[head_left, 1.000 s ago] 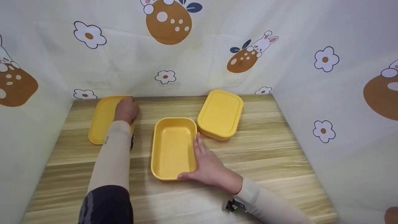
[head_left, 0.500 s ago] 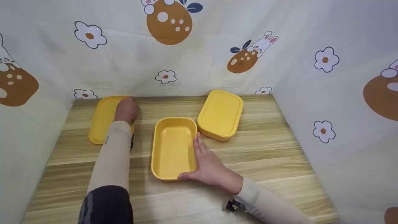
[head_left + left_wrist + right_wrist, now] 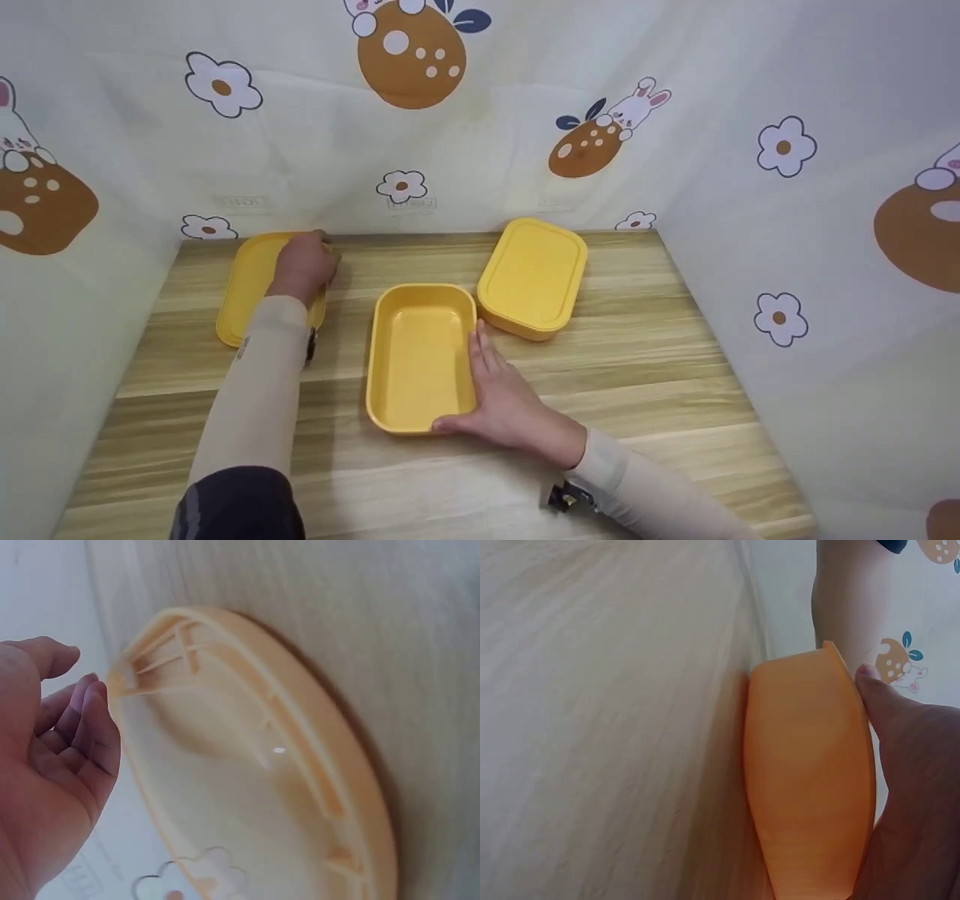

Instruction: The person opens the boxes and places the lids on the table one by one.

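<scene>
At the left back lies a flat yellow lid [image 3: 251, 285]. My left hand [image 3: 304, 262] is over its far right edge. In the left wrist view the fingers [image 3: 96, 724] are loosely curled beside the lid's corner, and a gap shows between thumb and fingers. Whether a fingertip touches the lid is hard to tell. A yellow lunch box [image 3: 424, 360] with no lid on it stands upright in the middle, its inside bare. My right hand [image 3: 510, 405] rests against its right wall, fingers straight, thumb at the near rim. In the right wrist view the box's outer wall [image 3: 806, 757] shows.
A second yellow lunch box [image 3: 532, 277], with its lid on, stands at an angle to the right, close to the open box's far corner. Patterned cloth walls [image 3: 480, 135] border the wooden tabletop [image 3: 637, 390] at the back and both sides.
The left hand and forearm have shifted slightly, the forearm tilting to the left. The right hand, both boxes and the lid stay in place; the view has tilted slightly.
</scene>
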Demonstrator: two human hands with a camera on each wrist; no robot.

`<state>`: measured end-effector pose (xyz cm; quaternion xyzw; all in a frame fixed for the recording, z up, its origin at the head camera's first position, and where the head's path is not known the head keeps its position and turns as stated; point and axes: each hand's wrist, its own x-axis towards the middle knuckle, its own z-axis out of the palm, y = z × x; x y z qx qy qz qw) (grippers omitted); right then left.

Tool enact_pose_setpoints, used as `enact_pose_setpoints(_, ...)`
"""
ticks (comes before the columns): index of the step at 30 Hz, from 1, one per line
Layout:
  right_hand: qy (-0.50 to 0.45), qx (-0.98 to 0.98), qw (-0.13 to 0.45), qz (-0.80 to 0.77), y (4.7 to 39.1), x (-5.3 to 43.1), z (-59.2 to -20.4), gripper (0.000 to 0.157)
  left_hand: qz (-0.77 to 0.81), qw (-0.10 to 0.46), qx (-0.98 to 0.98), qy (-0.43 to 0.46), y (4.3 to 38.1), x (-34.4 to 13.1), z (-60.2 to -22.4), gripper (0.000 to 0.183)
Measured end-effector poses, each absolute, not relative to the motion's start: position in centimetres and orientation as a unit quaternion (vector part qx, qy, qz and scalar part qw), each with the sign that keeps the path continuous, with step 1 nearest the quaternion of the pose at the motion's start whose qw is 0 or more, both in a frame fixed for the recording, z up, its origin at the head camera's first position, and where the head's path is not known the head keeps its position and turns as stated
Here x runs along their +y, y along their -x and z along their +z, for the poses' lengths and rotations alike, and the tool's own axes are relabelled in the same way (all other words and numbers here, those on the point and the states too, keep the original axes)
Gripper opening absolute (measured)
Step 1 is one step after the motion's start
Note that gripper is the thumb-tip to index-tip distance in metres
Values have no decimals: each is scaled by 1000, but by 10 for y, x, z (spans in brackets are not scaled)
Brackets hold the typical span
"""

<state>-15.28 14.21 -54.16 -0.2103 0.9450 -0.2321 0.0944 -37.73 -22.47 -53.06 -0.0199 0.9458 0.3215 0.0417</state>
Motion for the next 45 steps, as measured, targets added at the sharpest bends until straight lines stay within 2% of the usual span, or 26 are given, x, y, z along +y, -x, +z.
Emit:
enact_pose_setpoints(3,203,940,77,-264,152,145,-542,146,336,50,940,2,372,-216,-523,46)
enact_pose_setpoints(5,195,932,54,-301,151,147,-540,134,347,59,936,-16,366,-209,-516,45)
enact_pose_setpoints(11,194,885,-13,-423,157,156,-541,83,377,73,921,-64,339,-189,-502,43)
enact_pose_setpoints(15,172,838,16,-517,160,161,-545,59,412,77,905,-73,319,-179,-502,43)
enact_pose_setpoints(19,129,816,55,-561,160,164,-544,46,443,71,891,-70,302,-171,-505,46)
enact_pose_setpoints(24,67,773,109,-622,159,164,-544,39,488,72,869,-38,290,-162,-514,52)
enact_pose_setpoints(29,44,751,129,-646,156,163,-546,41,514,74,855,-9,283,-155,-526,56)
enact_pose_setpoints(38,26,720,156,-676,153,161,-549,41,545,81,834,19,274,-153,-527,41)
enact_pose_setpoints(45,7,696,180,-695,155,158,-550,39,537,75,840,22,273,-155,-528,42)
